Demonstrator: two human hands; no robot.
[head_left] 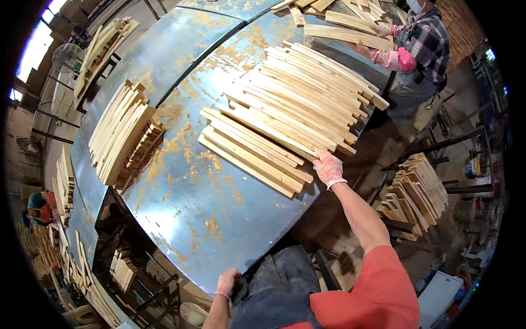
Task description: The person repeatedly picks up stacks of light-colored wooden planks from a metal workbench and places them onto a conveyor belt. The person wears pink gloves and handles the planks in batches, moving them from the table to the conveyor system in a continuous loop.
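My right hand (330, 169), in a pale pinkish glove, is closed round the near end of a wooden slat (268, 131). That slat lies between a small group of slats (255, 159) on its near left and a larger row of slats (312, 90) beyond it. All of them rest flat, side by side, on a metal-topped table (192, 225). At the table's near edge, my left hand (227, 281), also gloved, has its fingers bunched against the rim; they are partly hidden.
Stacked slats (120, 131) stand at the table's left. Across the far right corner, a masked co-worker (424, 44) handles loose boards (350, 33). Another bundle of wood (416, 192) sits on a rack to my right. Sawdust (213, 225) is scattered over the metal.
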